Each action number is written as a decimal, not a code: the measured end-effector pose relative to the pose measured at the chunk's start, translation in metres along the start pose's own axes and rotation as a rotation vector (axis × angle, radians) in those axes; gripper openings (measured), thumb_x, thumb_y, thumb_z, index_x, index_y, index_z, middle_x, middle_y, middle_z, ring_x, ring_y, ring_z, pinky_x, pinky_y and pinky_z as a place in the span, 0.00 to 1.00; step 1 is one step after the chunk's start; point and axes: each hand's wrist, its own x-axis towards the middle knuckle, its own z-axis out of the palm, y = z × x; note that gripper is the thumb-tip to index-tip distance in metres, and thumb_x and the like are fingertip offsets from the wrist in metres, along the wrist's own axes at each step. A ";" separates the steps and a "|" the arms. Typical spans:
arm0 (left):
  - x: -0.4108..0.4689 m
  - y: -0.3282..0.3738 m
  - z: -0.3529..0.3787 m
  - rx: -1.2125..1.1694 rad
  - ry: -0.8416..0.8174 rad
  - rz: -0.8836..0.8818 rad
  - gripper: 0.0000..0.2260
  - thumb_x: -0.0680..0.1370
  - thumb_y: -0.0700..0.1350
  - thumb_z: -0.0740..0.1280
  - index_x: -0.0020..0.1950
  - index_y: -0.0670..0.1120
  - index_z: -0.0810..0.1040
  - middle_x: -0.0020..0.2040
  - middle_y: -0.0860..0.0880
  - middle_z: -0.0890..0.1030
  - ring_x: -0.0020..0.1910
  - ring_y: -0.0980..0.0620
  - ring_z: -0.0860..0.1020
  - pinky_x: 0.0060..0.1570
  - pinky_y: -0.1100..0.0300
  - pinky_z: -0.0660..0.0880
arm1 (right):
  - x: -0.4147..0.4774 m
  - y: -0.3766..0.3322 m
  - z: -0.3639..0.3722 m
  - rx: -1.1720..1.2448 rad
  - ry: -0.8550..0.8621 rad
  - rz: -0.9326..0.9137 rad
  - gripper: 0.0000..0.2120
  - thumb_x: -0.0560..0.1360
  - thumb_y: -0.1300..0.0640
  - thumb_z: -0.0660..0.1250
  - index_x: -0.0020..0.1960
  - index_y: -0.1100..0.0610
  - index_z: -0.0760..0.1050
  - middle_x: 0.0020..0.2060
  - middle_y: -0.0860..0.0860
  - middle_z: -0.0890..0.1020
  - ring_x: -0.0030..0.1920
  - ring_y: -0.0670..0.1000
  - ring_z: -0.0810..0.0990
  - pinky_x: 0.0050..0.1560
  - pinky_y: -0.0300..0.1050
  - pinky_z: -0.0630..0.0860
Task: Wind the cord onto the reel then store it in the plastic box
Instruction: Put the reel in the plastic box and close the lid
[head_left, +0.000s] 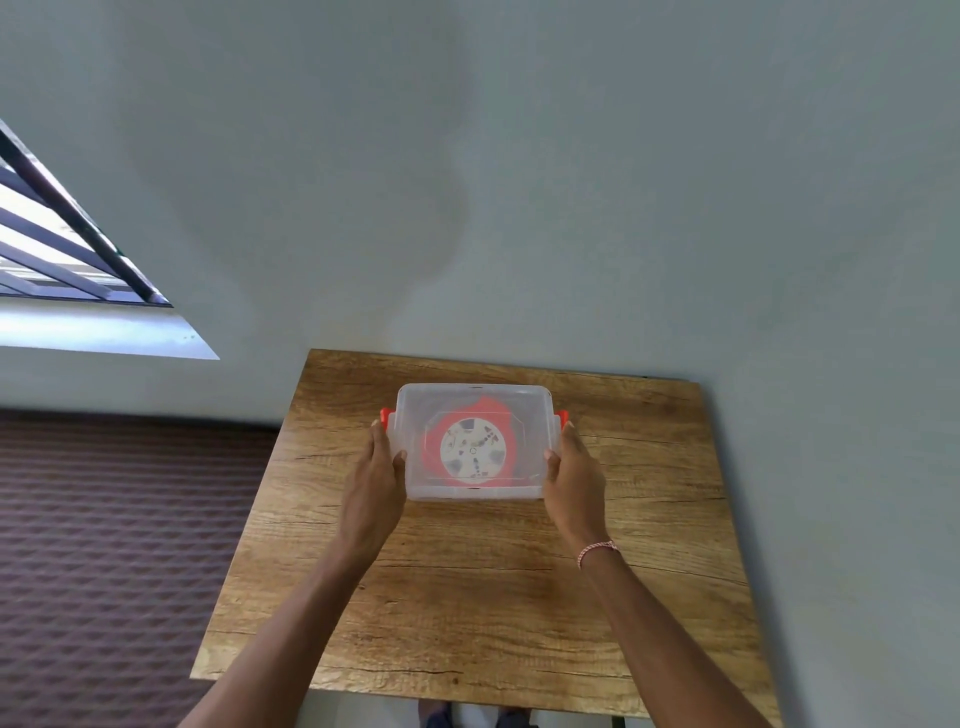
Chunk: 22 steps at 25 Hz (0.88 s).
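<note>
Left hand (375, 470) and right hand (571, 470) are clamped on opposite sides of the lidded plastic box (467, 492) on the wooden table (467, 597), with the reel (472, 448) and red cord (491, 410) stored inside. If the red latches (385, 415) are left unclipped, the box may spring open. Their state cannot be made out.

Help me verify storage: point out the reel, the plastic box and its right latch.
reel (472, 451): head view, white hub seen through lid.
plastic box (471, 389): head view, far rim.
right latch (563, 416): head view, red tab.
</note>
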 end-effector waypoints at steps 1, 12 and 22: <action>0.000 0.001 0.000 -0.001 0.013 0.004 0.30 0.87 0.48 0.60 0.86 0.45 0.50 0.80 0.40 0.70 0.68 0.38 0.80 0.58 0.36 0.82 | 0.001 -0.001 -0.001 -0.008 0.004 0.003 0.25 0.83 0.62 0.65 0.78 0.59 0.65 0.67 0.57 0.80 0.63 0.58 0.83 0.55 0.58 0.84; -0.004 0.009 0.009 -0.088 0.266 0.001 0.26 0.84 0.42 0.68 0.81 0.46 0.66 0.49 0.51 0.85 0.40 0.57 0.82 0.42 0.59 0.83 | 0.006 -0.019 0.004 0.041 0.175 0.078 0.25 0.78 0.68 0.70 0.72 0.55 0.75 0.46 0.53 0.87 0.45 0.53 0.86 0.46 0.51 0.86; -0.012 -0.007 0.025 0.239 0.031 0.205 0.35 0.88 0.55 0.58 0.86 0.40 0.43 0.86 0.38 0.46 0.86 0.39 0.48 0.84 0.41 0.51 | -0.019 0.000 0.018 -0.327 -0.090 -0.255 0.33 0.87 0.49 0.55 0.83 0.61 0.44 0.83 0.61 0.45 0.83 0.60 0.44 0.81 0.59 0.52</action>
